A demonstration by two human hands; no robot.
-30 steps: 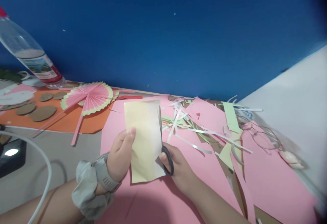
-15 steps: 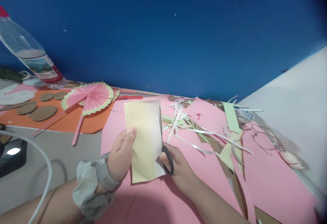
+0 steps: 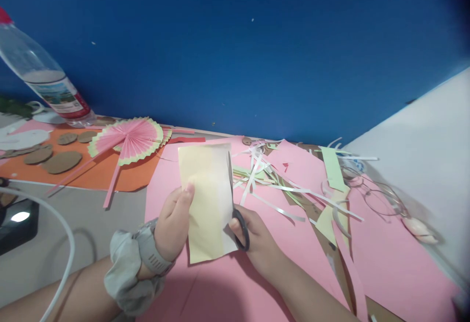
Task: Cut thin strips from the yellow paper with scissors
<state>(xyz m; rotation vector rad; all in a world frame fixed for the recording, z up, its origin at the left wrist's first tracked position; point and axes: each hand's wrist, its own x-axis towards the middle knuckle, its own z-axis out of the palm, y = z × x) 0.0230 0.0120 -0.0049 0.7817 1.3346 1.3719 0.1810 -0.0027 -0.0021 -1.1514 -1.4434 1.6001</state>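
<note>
A sheet of pale yellow paper [image 3: 205, 204] with a whitish right side is held upright in front of me. My left hand [image 3: 175, 221] pinches its left edge, thumb on the near face. At the sheet's right edge, my right hand [image 3: 257, 241] is closed around the black handles of a pair of scissors [image 3: 241, 231]. Part of a blade shows along that edge; the rest of the scissors is hidden behind the paper and my fingers. Pink paper [image 3: 216, 292] lies beneath both hands.
White and green paper strips [image 3: 264, 175] lie heaped beyond my right hand. Further right are glasses [image 3: 385, 199] and a computer mouse [image 3: 418, 229]. At left are a pink folded-paper fan [image 3: 128, 138], cardboard discs [image 3: 62, 162] on orange paper, a leaning bottle [image 3: 55, 77] and a white cable [image 3: 68, 234].
</note>
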